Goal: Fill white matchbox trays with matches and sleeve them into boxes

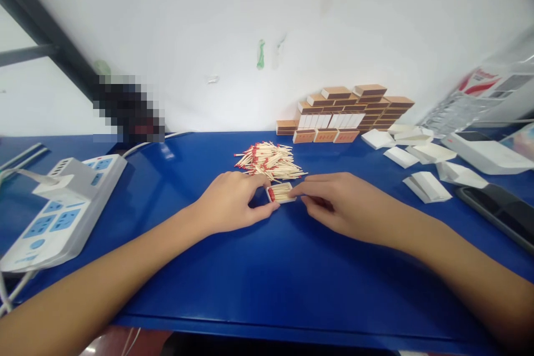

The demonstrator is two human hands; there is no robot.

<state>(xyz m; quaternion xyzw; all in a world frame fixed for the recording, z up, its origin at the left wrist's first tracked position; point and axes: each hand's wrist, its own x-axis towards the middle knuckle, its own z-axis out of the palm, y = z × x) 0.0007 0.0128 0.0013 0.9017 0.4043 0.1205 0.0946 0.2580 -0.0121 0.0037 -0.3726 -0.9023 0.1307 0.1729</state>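
Note:
A small white matchbox tray (280,193) lies at the middle of the blue table, with red-tipped matches inside it, heads toward the left. The thumb and fingers of my left hand (233,200) grip the tray's left end. From the right, my right hand (342,200) reaches to the tray, its index fingertip at the right end of the matches and its other fingers curled; whether it pinches a match is too small to tell. Just behind the tray sits a loose pile of matches (271,160).
Matchboxes (346,105) are stacked against the wall. Folded white paper trays (428,186), a phone (500,208), a white device (486,153) and a plastic bottle (471,94) are at the right. A power strip (79,222) with cables lies left.

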